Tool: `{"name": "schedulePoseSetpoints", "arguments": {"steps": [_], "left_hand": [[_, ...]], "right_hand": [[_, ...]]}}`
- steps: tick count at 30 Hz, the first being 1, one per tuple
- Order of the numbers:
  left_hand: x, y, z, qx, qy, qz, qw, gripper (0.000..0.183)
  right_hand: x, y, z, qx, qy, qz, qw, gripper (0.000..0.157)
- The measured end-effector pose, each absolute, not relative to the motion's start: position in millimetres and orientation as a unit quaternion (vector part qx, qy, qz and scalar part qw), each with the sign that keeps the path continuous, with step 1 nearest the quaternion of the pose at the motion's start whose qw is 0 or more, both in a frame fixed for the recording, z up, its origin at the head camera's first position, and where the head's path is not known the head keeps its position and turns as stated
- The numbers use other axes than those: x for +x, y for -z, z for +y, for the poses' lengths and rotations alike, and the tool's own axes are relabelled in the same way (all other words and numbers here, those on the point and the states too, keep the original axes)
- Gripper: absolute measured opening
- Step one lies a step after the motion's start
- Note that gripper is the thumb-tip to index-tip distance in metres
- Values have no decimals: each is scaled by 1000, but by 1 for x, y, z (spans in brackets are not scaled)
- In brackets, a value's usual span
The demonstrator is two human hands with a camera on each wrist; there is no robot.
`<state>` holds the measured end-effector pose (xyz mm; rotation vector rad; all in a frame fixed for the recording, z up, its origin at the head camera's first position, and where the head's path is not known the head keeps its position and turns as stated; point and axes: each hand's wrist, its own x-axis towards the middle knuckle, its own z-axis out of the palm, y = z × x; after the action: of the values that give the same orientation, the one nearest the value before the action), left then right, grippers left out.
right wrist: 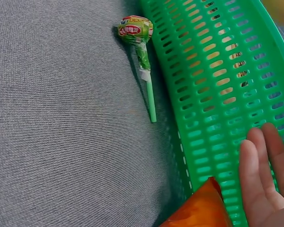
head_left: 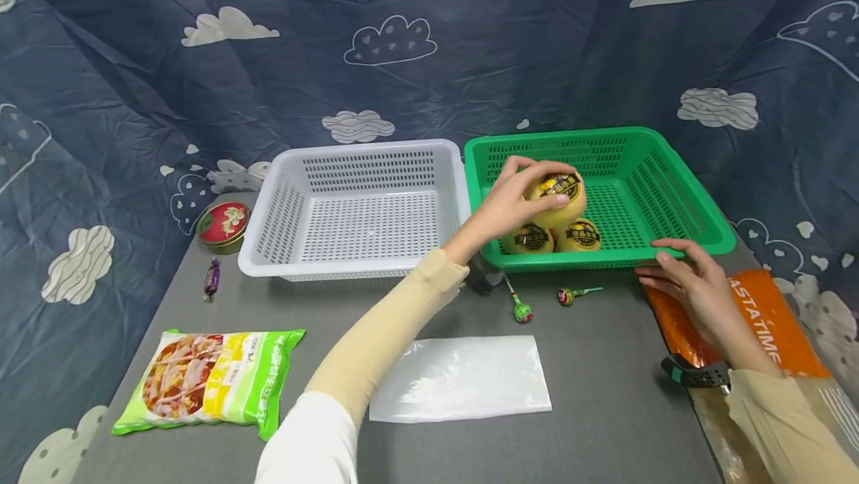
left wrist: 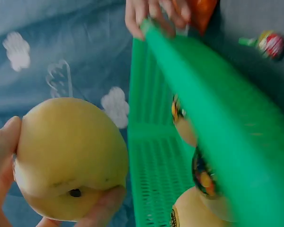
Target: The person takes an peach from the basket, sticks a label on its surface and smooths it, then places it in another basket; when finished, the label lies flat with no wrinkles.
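My left hand grips a round yellow fruit, apple- or pear-like, with a black label, above the left part of the green basket. The fruit's dimpled end, with a dark spot, shows in the left wrist view, fingers and thumb around its sides. Similar labelled fruits lie in the basket below it. At the basket's front right corner, my right hand touches the rim; its fingers look fairly straight beside the slotted outer wall in the right wrist view.
A white basket stands left of the green one. In front lie lollipops, a white plastic sheet or bag and a green food packet. A purple-wrapped sweet and round red tin sit left; an orange bag lies right.
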<state>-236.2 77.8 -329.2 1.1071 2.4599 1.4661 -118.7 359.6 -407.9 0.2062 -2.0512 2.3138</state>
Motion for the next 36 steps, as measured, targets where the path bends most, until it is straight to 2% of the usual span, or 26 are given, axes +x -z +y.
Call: {"name": "schedulePoseSetpoints", "arguments": {"steps": [8, 16, 20, 23, 28, 32, 36], "left_hand": [[-280, 343, 126, 285, -430, 854, 59, 40], [-284, 347, 147, 235, -339, 908, 80, 42], [-279, 346, 146, 210, -252, 935, 134, 44], [-279, 346, 140, 195, -184, 943, 196, 52], [-285, 345, 128, 210, -153, 931, 257, 56], [-293, 338, 117, 238, -180, 924, 239, 48], [-296, 324, 97, 305, -231, 903, 195, 44]], "right_hand": [[-118, 410, 362, 69, -746, -662, 29, 25], [-120, 412, 361, 71, -744, -664, 32, 26], [-122, 411, 359, 63, -738, -671, 32, 27], [-123, 411, 359, 61, -737, -673, 34, 27], [-126, 412, 361, 71, -747, -660, 35, 26], [-126, 414, 361, 75, -750, -657, 33, 27], [-122, 414, 361, 73, -746, -660, 38, 27]]}}
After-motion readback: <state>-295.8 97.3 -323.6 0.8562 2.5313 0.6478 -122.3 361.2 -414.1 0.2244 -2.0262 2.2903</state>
